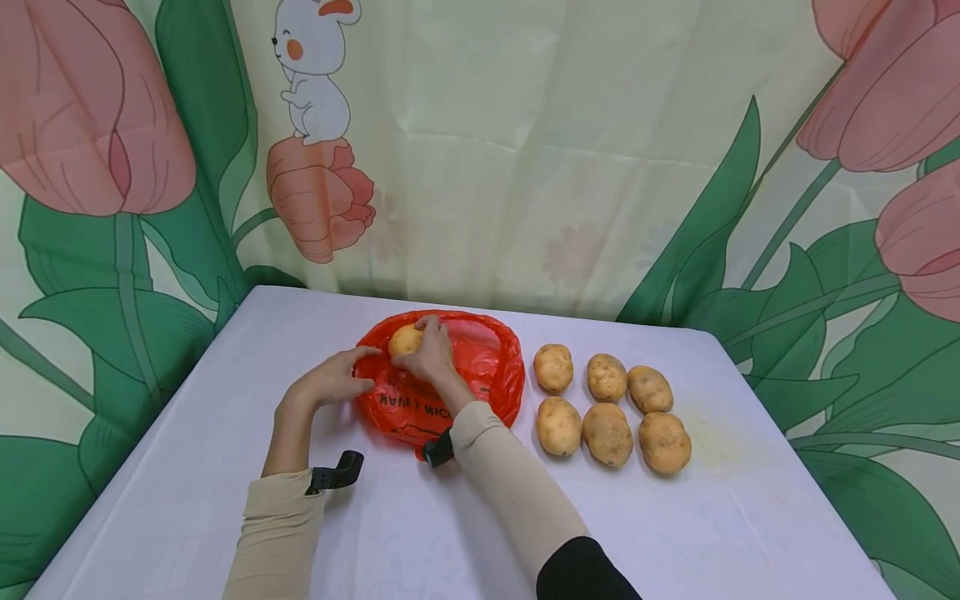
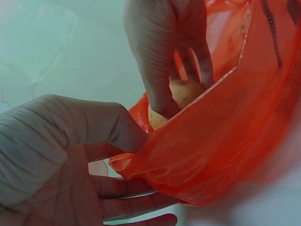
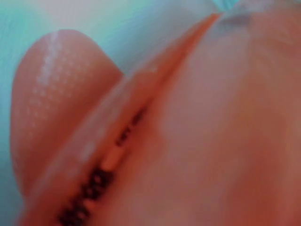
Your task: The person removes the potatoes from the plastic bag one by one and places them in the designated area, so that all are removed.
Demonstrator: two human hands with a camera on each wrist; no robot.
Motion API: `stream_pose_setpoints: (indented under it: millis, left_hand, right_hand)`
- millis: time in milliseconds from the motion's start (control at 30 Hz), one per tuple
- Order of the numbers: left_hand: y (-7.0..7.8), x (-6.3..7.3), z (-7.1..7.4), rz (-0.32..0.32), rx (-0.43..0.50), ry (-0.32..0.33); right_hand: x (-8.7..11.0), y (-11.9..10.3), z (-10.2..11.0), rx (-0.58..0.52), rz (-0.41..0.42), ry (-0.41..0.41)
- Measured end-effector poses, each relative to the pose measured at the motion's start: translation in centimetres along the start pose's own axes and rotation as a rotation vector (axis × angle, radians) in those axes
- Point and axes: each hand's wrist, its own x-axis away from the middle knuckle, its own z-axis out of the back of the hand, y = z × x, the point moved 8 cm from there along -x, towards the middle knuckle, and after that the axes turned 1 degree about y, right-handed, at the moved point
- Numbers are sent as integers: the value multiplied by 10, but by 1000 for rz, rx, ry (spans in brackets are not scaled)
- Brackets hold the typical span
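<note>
A red plastic bag (image 1: 465, 358) with dark printed lettering lies spread on the table, its mouth turned upward. At its left edge, my left hand (image 1: 335, 381) pinches the rim; in the left wrist view the thumb of this left hand (image 2: 70, 150) is on one side of the film and the fingers on the other. My right hand (image 1: 432, 354) reaches over the bag and grips a potato (image 1: 405, 340) within its mouth. That same potato (image 2: 186, 92) shows between the right hand's thumb and fingers. Red film fills most of the blurred right wrist view.
Several loose potatoes (image 1: 606, 377) lie in two rows on the white-covered table (image 1: 720, 517), right of the bag. A curtain (image 1: 480, 167) printed with tulips and a rabbit hangs behind the table. A dark wrist camera (image 1: 337, 472) juts from the left sleeve.
</note>
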Motion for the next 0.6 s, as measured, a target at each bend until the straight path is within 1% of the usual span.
stream_pose_setpoints:
  millis: [67, 233, 467, 600]
  left_hand:
    - [0, 0, 0, 7, 0, -1]
    - [1, 0, -1, 2, -4, 1]
    - [0, -1, -2, 15, -4, 1]
    - [0, -1, -1, 22, -4, 2]
  right_hand:
    - [1, 0, 0, -8, -2, 3]
    - [4, 3, 4, -30, -8, 15]
    - [10, 7, 14, -64, 0, 29]
    - [15, 9, 19, -97, 1, 23]
